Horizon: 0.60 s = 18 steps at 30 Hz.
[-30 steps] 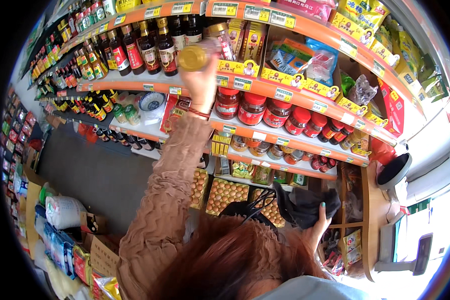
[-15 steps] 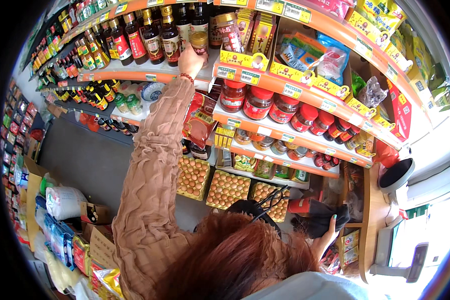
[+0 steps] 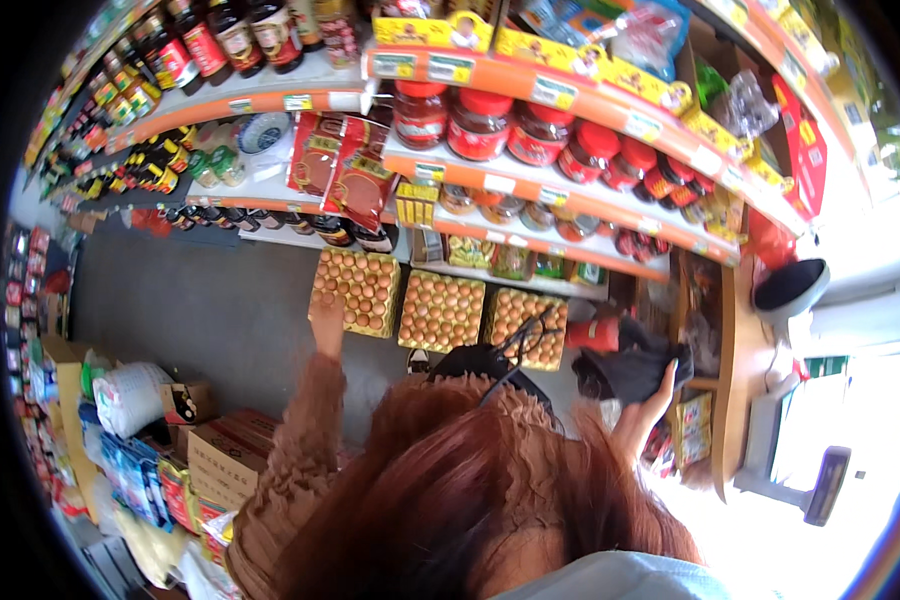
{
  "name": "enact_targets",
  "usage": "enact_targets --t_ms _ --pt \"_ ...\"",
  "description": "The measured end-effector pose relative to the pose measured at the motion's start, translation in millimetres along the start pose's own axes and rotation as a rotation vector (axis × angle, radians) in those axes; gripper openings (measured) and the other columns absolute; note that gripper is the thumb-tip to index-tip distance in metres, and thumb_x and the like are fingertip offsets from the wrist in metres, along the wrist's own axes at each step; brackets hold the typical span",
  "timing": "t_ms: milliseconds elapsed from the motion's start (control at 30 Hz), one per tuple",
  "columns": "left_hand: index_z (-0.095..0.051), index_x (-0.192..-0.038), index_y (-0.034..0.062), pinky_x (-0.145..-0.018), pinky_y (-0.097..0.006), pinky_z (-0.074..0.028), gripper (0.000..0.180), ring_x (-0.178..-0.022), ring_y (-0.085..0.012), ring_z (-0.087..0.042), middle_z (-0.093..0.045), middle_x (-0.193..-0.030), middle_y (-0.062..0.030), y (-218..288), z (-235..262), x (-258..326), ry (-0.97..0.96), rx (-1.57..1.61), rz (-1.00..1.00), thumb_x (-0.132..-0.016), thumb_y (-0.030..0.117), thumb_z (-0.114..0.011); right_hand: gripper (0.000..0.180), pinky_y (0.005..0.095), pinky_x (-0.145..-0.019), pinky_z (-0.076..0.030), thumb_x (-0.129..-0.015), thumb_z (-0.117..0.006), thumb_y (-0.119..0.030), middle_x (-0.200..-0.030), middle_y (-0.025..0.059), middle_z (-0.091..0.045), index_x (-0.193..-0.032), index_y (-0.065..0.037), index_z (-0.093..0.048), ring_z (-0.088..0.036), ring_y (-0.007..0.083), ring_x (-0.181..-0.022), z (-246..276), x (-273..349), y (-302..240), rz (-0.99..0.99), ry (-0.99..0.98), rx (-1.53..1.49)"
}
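My left hand (image 3: 326,325) hangs lowered in front of the near left corner of an egg tray (image 3: 357,290) filled with brown eggs. Its fingers are blurred, and nothing held shows in them. Above it on the shelf stands a jar (image 3: 338,32) at the end of a row of dark sauce bottles (image 3: 235,38). On the right, my right hand (image 3: 656,402) grips a bunched black cloth (image 3: 610,374), the thumb along its edge. A red object (image 3: 597,334) sits right beside the cloth; whether it is held too is unclear.
Two more egg trays (image 3: 442,308) (image 3: 528,330) sit beside the first. Shelves ahead carry red-lidded jars (image 3: 480,125) and red packets (image 3: 358,175). A wooden counter (image 3: 735,370) with a screen stands at right. Cartons (image 3: 232,455) and bags lie at lower left.
My left hand has let go of the gold-lidded jar on the shelf and come down and back toward me. The view has tilted lower. My right hand keeps the black cloth.
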State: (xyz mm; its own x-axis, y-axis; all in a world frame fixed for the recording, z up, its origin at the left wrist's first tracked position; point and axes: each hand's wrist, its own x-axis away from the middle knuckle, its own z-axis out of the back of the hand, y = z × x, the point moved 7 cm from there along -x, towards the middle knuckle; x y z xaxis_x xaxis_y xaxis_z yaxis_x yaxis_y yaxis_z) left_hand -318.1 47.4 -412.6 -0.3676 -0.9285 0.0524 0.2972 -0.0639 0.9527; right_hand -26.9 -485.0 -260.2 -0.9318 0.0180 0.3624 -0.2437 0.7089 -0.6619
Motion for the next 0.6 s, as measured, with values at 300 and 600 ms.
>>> enact_targets --t_ms 300,600 --pt "-0.049 -0.114 -0.0015 -0.07 -0.038 -0.045 0.05 -0.076 -0.0261 -0.055 -0.055 -0.084 -0.0125 -221.3 39.7 235.1 -0.507 -0.435 1.067 -0.081 0.035 -0.059 0.044 0.0548 -0.1 -0.035 -0.09 -0.052 -0.03 -0.124 0.0215 -0.05 -0.122 -0.001 -0.048 -0.049 0.041 -0.112 -12.6 -27.9 -17.2 -0.088 -0.093 -0.126" --pt "-0.044 -0.121 0.0002 -0.079 -0.041 -0.043 0.057 -0.091 -0.0292 -0.051 -0.052 -0.1 -0.0151 -179.4 4.2 194.1 -0.205 -0.054 0.849 -0.082 0.04 -0.055 0.044 0.0513 -0.096 -0.04 -0.09 -0.051 -0.03 -0.117 0.0216 -0.054 -0.118 0.003 -0.049 -0.054 0.0392 -0.105 -37.1 -45.6 -16.9 -0.192 -0.143 0.066"
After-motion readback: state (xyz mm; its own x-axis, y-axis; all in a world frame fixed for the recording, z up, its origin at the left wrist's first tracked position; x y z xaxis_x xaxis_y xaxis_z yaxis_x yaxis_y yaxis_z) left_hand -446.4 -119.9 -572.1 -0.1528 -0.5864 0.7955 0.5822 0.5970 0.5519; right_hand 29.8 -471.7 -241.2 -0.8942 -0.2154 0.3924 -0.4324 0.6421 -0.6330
